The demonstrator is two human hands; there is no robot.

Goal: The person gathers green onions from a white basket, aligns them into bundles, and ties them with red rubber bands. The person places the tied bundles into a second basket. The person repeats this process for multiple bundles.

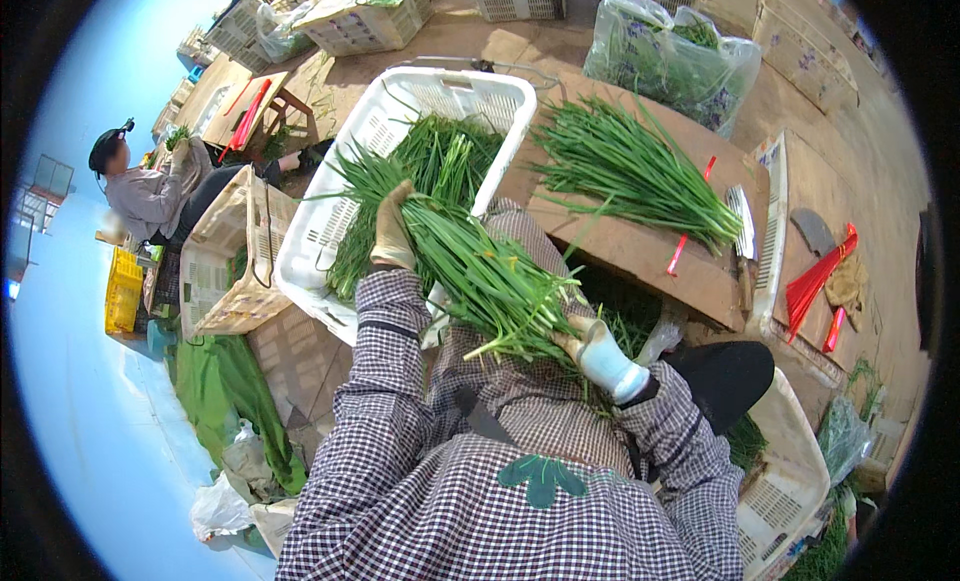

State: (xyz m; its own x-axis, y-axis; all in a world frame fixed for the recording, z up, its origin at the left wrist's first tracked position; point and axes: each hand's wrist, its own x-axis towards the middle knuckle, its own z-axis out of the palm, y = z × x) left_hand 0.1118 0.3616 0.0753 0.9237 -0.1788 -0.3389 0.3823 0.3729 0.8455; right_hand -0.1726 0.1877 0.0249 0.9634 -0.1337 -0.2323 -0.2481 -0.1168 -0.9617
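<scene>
A large bundle of long green leafy stalks, probably Chinese chives [480, 262], lies across my lap. My left hand [393, 225], in a tan glove, grips it near the leafy end. My right hand [600, 356], in a pale glove, holds it by the cut ends. Beneath the leafy end stands a white plastic crate [319, 225] with more chives [457, 157] inside. To the right, a second bunch of chives [622, 168] lies on a wooden board [637, 262] over a red tie strip [677, 256]. Beside its cut ends is a knife [742, 228] with a wooden handle.
On a crate at the right lie red ties [817, 285], a dark blade [812, 232] and a tan glove [847, 281]. A plastic bag of greens [667, 71] stands beyond the board. Another crate [217, 281] and a seated person [150, 191] are at the left.
</scene>
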